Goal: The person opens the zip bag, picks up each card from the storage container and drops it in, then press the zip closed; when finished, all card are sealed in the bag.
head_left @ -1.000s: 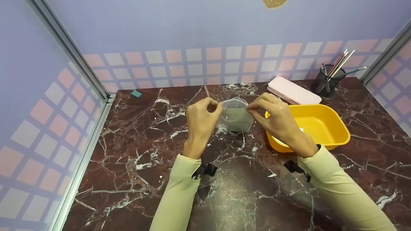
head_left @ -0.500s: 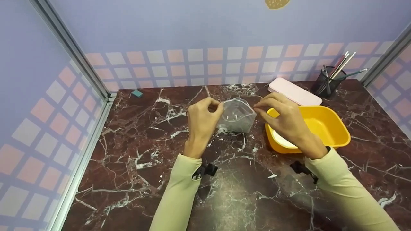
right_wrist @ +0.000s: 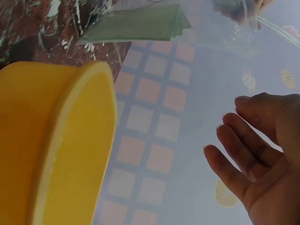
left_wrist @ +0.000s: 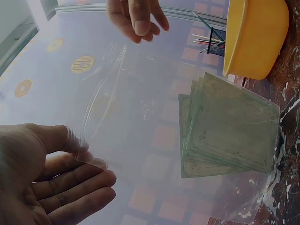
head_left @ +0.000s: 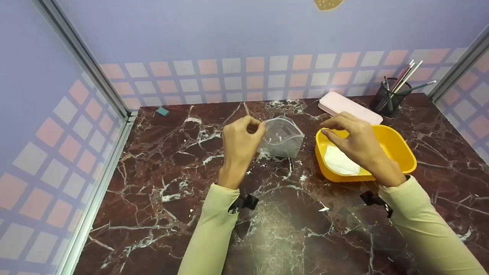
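Marbled dark-red counter [head_left: 153, 164], lilac wall [head_left: 248, 34] behind: a person's left hand [head_left: 240, 147] pinches the edge of a clear plastic bag [head_left: 282, 144], green cards [left_wrist: 234, 129] stacked inside, at that hand's 3 o'clock. The right hand [head_left: 357, 143], empty, fingers parted, hovers at the bag's 3 o'clock near a yellow tub [head_left: 405, 158] (1 white item [head_left: 340, 162] inside). Toward 2 o'clock sit a pink case [head_left: 349, 107] and pen cup [head_left: 389, 101].

A clear plastic bag [head_left: 283, 143] stands upright on a dark marbled tabletop [head_left: 153, 183], mouth gaping, with slightly fanned pale green sheets [left_wrist: 229, 126] inside.
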Demonstrator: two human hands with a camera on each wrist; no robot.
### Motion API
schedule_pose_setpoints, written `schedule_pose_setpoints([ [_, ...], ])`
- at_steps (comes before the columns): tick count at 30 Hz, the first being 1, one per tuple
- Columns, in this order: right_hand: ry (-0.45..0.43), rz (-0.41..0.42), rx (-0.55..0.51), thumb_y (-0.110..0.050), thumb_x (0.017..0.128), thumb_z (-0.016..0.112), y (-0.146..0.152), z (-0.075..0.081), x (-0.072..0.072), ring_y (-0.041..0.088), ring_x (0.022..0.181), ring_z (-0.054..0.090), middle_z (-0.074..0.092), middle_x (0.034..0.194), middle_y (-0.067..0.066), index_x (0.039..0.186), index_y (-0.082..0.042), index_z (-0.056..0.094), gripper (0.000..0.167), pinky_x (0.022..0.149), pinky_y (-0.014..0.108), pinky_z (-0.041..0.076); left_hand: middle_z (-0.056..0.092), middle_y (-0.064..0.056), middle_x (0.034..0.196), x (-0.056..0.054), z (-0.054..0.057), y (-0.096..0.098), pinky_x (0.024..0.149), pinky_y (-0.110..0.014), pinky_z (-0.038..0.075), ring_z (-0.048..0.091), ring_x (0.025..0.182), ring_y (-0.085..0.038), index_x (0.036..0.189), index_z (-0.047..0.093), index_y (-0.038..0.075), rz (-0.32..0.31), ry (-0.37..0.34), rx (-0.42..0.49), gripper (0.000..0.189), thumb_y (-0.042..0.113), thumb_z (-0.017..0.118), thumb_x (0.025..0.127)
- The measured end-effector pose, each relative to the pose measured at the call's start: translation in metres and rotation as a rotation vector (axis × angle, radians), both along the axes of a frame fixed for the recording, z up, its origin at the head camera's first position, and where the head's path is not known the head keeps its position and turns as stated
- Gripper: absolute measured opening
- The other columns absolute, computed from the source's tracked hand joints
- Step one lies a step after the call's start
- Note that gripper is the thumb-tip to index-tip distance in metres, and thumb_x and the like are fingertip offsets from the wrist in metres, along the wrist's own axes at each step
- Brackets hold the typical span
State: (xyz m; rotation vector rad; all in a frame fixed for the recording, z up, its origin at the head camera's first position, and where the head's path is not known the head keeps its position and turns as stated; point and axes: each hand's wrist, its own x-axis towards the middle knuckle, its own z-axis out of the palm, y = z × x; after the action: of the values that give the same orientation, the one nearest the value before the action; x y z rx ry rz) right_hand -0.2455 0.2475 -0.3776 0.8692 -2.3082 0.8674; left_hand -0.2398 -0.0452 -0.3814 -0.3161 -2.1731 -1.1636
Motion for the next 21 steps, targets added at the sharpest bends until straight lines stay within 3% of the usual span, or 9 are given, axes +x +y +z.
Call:
schedule_pose_setpoints([
  [4,-0.054,-0.029,0.028,0.007,0.088,0.083,0.013,-0.012,-0.006,0.029,0.091,0.073,0.075,0.099,0.014,0.102,0.004,0.077,0.016,0.086,0.017,0.054,0.077,-0.007,0.077,0.000,0.000,0.000,0.063,-0.028,0.060,0.071,0.063,-0.020,0.083,0.077,0.003,-0.005,-0.003,0.000,0.009,0.007,0.083,0.089],
  [8,-0.114,-0.061,0.042,0.007,0.089,0.082,0.025,-0.024,-0.013,0.031,0.090,0.073,0.076,0.100,0.014,0.102,0.005,0.077,0.015,0.083,0.035,0.060,0.077,-0.007,0.077,0.000,-0.001,0.000,0.063,-0.028,0.060,0.071,0.063,-0.019,0.083,0.077,0.003,-0.006,-0.003,-0.002,0.009,0.007,0.083,0.089],
  [13,-0.191,-0.089,0.057,0.009,0.089,0.080,0.037,-0.037,-0.021,0.036,0.090,0.073,0.075,0.100,0.018,0.102,0.006,0.077,0.013,0.079,0.054,0.061,0.077,-0.007,0.077,0.000,-0.001,0.000,0.063,-0.028,0.060,0.071,0.063,-0.019,0.083,0.077,0.003,-0.009,-0.005,-0.001,0.010,0.007,0.082,0.090],
  [21,-0.339,-0.125,0.130,0.001,0.093,0.079,0.055,-0.054,-0.032,0.044,0.093,0.073,0.074,0.104,0.025,0.107,0.007,0.076,0.016,0.084,0.062,0.059,0.076,-0.005,0.075,0.000,-0.001,0.000,0.064,-0.031,0.061,0.072,0.063,-0.018,0.080,0.077,0.004,-0.001,0.005,-0.008,0.010,0.007,0.081,0.090],
])
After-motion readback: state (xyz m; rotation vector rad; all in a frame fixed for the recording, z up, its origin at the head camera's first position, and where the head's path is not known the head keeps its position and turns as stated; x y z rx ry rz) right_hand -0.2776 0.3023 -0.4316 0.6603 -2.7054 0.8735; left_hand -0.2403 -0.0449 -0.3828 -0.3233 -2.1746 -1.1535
